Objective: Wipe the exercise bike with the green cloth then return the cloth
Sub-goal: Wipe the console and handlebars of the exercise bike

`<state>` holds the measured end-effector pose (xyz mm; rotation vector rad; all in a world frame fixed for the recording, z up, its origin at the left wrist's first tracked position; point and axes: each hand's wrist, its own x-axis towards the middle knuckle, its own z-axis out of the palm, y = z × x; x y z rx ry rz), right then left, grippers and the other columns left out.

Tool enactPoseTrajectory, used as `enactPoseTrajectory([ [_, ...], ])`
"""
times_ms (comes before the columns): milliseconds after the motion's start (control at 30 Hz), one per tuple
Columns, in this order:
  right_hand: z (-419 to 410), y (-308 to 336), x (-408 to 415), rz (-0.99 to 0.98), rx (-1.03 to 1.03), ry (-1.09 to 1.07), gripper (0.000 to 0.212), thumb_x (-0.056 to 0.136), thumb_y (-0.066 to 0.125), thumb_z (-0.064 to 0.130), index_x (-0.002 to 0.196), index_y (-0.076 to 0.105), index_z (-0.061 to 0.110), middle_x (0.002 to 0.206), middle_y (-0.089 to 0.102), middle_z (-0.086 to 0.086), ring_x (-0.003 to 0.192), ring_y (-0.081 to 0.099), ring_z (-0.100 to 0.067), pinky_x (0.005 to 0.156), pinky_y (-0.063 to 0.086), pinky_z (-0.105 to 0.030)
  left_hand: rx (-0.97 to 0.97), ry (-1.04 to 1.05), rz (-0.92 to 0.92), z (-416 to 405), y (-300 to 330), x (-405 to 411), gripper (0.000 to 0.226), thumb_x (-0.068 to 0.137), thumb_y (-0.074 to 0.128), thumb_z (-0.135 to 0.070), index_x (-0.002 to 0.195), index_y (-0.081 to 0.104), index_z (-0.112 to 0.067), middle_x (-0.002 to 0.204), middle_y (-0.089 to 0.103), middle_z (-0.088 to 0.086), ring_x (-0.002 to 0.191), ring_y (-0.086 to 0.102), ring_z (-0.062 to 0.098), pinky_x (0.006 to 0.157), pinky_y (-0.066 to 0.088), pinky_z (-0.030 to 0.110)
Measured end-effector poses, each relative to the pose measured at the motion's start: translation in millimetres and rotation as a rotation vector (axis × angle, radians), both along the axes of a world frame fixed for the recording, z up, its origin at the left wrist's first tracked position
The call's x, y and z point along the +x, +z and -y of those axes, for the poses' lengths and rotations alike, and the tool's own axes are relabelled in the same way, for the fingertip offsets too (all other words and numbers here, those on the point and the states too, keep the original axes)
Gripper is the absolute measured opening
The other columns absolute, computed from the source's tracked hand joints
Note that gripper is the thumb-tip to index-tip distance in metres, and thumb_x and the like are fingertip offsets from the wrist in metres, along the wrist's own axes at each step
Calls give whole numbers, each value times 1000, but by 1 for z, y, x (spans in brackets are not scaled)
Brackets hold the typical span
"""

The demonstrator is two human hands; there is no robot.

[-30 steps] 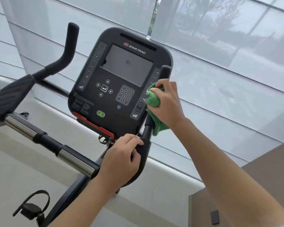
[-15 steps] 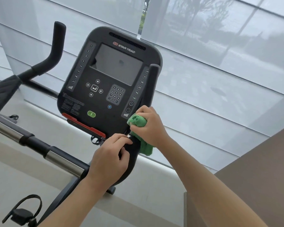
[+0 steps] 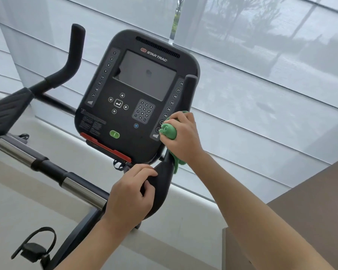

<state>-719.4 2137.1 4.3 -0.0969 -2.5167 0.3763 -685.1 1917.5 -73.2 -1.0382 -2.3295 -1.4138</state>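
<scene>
A bunched green cloth [image 3: 169, 131] is wrapped around the right upright handlebar [image 3: 189, 84] of a Star Trac exercise bike [image 3: 98, 191], just beside the lower right corner of the console [image 3: 139, 94], with a tail of fabric hanging down behind the bar. The person's right hand [image 3: 183, 139] grips the cloth, fingers curled round both it and the bar, the black tip of the handlebar rising clear above the knuckles. Lower on the same bar, where it widens and bends, the left hand [image 3: 129, 195] holds on with fingers curled over the top edge and the thumb tucked against the side. The console carries a dark screen [image 3: 144, 75], a number keypad [image 3: 143, 112], a green button [image 3: 114, 134] and a red strip [image 3: 105, 147] along its bottom edge. To the left stand the other upright handlebar [image 3: 74, 53], a ribbed arm pad [image 3: 6, 108] and a chrome-banded cross bar [image 3: 47, 168]. A pedal with strap [image 3: 34, 248] shows at lower left. Translucent window shades [image 3: 261, 75] fill the background.
</scene>
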Motion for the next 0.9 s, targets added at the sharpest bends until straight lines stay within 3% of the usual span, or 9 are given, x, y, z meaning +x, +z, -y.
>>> enactPoseTrajectory([
  [133, 10, 1, 11, 65, -151, 7, 17, 80, 72, 32, 81, 78, 16, 93, 65, 7, 99, 47, -23, 93, 46, -46, 24, -6, -3, 1, 2, 0, 25, 90, 55, -10, 102, 75, -18, 111, 71, -12, 97, 67, 7, 86, 54, 11],
  [267, 40, -11, 52, 174, -296, 94, 22, 75, 66, 33, 82, 80, 19, 92, 69, 12, 102, 54, -20, 91, 48, -37, 75, -62, 83, 11, 4, -7, 29, 90, 53, -14, 103, 79, -20, 111, 75, -15, 103, 69, 0, 91, 51, 9],
  [400, 42, -5, 73, 233, -559, 74, 27, 70, 63, 24, 90, 82, 23, 105, 74, 14, 109, 66, -13, 98, 53, -35, -31, 24, 60, 43, -9, -27, 23, 90, 66, -7, 94, 81, -24, 86, 76, -18, 75, 69, 1, 73, 50, 9],
  [500, 36, 16, 66, 324, -648, 97, 22, 72, 65, 18, 87, 81, 18, 95, 78, 6, 93, 74, -17, 89, 60, -40, -116, 97, -6, 51, -16, -33, 20, 85, 71, -3, 85, 78, -22, 77, 75, -15, 63, 60, 2, 69, 37, 3],
  [567, 31, 30, 58, 272, -662, 98, 18, 73, 67, 18, 85, 80, 19, 90, 77, 5, 86, 75, -15, 83, 60, -38, -112, 124, -7, 48, -17, -33, 20, 87, 65, -9, 82, 76, -24, 73, 72, -17, 59, 55, 1, 66, 32, 2],
  [667, 22, 48, 35, 105, -346, 99, 19, 78, 70, 30, 93, 80, 25, 101, 71, 13, 98, 67, -11, 90, 52, -27, -93, 150, -21, 46, -18, -33, 25, 88, 50, -22, 76, 71, -27, 66, 65, -18, 56, 50, 2, 62, 27, 2],
  [733, 18, 52, 17, 91, 109, 169, 26, 82, 73, 34, 104, 79, 21, 109, 67, 9, 107, 58, -18, 97, 46, -29, -79, 145, -21, 47, -17, -33, 27, 88, 45, -25, 74, 68, -27, 64, 63, -17, 55, 50, 3, 59, 26, 3],
  [800, 13, 48, 2, 221, 551, 250, 31, 87, 71, 41, 109, 77, 19, 113, 68, 3, 114, 58, -26, 103, 43, -39, -68, 133, -26, 47, -18, -34, 27, 87, 44, -25, 73, 67, -27, 63, 62, -16, 55, 49, 4, 58, 25, 3],
  [900, 9, 37, -10, 492, 669, 265, 39, 90, 55, 57, 98, 76, 25, 95, 72, 9, 109, 64, -16, 123, 26, -38, -55, 141, -27, 45, -19, -35, 26, 86, 44, -23, 72, 66, -26, 62, 60, -15, 55, 45, 4, 58, 23, 4],
])
